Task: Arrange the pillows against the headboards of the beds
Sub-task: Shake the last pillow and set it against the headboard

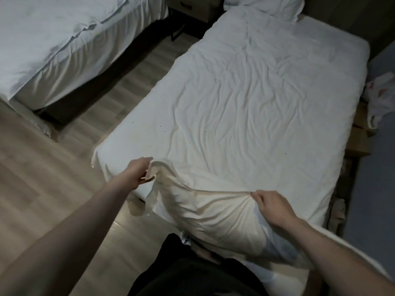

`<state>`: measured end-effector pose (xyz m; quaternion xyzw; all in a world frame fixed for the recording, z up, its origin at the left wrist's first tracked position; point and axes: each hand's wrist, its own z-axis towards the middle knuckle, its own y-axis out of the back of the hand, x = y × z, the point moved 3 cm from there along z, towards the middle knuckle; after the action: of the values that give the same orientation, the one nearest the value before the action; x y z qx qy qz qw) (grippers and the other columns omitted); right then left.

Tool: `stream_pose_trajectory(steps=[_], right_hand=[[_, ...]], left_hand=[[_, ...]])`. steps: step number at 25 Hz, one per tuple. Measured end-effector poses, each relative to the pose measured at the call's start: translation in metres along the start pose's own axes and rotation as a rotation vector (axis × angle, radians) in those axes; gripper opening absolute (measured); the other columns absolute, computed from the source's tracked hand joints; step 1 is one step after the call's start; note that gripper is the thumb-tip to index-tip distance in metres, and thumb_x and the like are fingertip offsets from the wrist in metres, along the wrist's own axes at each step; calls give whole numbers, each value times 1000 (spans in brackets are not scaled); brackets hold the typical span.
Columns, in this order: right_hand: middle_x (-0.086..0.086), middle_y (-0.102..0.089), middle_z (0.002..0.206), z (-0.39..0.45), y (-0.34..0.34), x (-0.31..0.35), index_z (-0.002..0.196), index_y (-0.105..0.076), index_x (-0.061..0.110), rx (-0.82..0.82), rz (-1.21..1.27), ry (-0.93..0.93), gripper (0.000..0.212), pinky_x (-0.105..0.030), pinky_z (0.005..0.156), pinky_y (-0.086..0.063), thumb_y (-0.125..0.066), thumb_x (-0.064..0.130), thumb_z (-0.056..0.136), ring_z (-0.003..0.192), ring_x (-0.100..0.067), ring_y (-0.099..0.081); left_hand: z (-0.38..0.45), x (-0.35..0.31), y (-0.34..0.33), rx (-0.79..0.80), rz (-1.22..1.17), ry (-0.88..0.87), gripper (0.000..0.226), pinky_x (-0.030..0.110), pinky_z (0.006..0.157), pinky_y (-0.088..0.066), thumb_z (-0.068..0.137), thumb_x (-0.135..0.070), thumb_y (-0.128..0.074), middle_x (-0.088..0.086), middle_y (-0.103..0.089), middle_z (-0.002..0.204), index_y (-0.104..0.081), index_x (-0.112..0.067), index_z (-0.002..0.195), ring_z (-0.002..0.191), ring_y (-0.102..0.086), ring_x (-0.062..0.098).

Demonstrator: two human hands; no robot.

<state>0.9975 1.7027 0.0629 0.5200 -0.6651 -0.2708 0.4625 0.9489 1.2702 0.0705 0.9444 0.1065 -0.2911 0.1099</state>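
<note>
Your left hand [140, 173] pinches the loose open end of the pillow [213, 216], and your right hand [272, 207] bunches its top edge in a closed grip. The pillow hangs at the foot of the near bed [245, 92], its upper edge over the mattress. A second pillow [267, 5] lies at that bed's head. Another bed [53, 39] stands to the left.

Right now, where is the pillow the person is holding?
In the head view, the held pillow is at the foot end of the right-hand bed, gripped by the left hand and right hand, far from the other pillow at the headboard end.
</note>
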Motion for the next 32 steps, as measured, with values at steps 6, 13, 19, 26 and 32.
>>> stream_pose_trajectory(steps=[6,13,19,26,32], right_hand=[[4,-51,59,-24,4,-30,62,-42,24,-28,165,64,47,-44,69,-48,-49,38,105,76,-34,-64],[-5,-69,79,-65,12,-49,73,-68,15,101,287,265,36,-37,80,-45,-58,32,103,84,-24,-64],[1,-72,106,-85,1,-53,100,-70,18,288,344,271,28,-23,83,-47,-72,44,91,99,-16,-70],[10,-65,117,-84,3,-101,121,-68,35,221,57,306,35,-33,95,-51,-69,45,88,111,-13,-64],[8,-50,63,-67,13,-124,64,-42,31,162,16,239,43,-38,70,-41,-58,47,101,73,-18,-53]], left_hand=[[-51,62,-70,-100,-173,-222,27,33,53,-43,94,-34,-56,8,-48,68,-52,-11,80,52,-47,20],[-116,147,-185,-107,141,-255,43,35,53,-48,80,-54,-71,10,-49,62,-59,-13,77,57,-53,22],[-130,155,-193,-161,-11,-118,65,38,61,-53,66,-74,-77,2,-59,70,-52,-15,79,62,-56,22],[-129,137,-212,-180,288,-533,75,37,94,-56,88,-33,-72,-3,-48,136,-36,-35,154,104,-69,13],[-128,147,-241,-99,316,-495,72,38,101,-53,88,-30,-71,0,-44,154,-41,-22,153,112,-63,14]])
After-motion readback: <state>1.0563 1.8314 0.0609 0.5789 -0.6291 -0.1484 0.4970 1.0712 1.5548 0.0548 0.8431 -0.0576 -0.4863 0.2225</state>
